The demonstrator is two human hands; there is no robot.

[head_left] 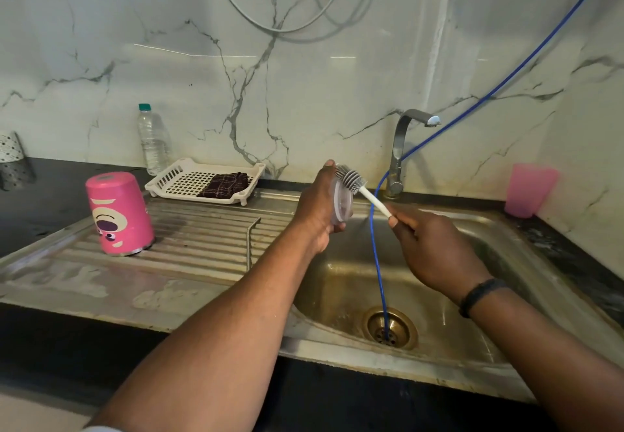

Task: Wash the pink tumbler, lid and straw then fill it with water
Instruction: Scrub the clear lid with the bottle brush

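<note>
The pink tumbler [119, 213] with a bear face stands upside down on the ribbed steel drainboard [202, 229] at the left. A bent metal straw [250, 242] lies on the drainboard to its right. My left hand [319, 208] holds the clear lid [341, 202] on edge over the left side of the sink. My right hand [435, 249] grips the white handle of a bottle brush [358, 185], and its grey bristles press against the lid's face.
The steel sink basin [456, 296] holds a blue hose [377, 256] that runs into the drain. The tap [403, 148] stands behind it. A white rack [189, 178] with a dark cloth, a water bottle [153, 139] and a pink cup [528, 190] sit along the back.
</note>
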